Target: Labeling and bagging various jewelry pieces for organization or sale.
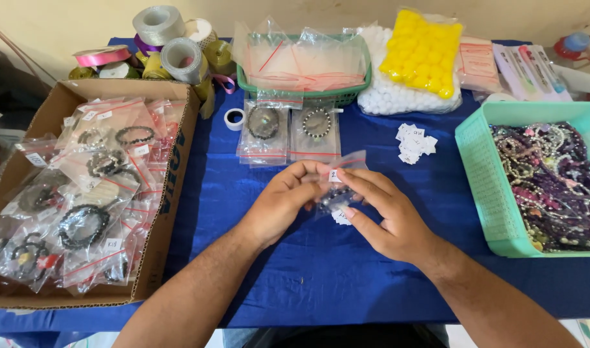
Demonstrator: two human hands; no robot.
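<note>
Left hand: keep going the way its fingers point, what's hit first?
Probably the small clear bag it already touches, then the right hand just behind it; the left hand points right and slightly up-frame. Depth is unclear.

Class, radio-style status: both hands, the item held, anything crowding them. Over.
Left hand and right hand both gripping small clear bag holding beaded bracelet. Above blue cloth. Nothing in the way.

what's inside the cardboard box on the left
The cardboard box holds a pile of small clear zip bags, each with a dark beaded bracelet and a small white tag. The bags cover the box floor.
</note>
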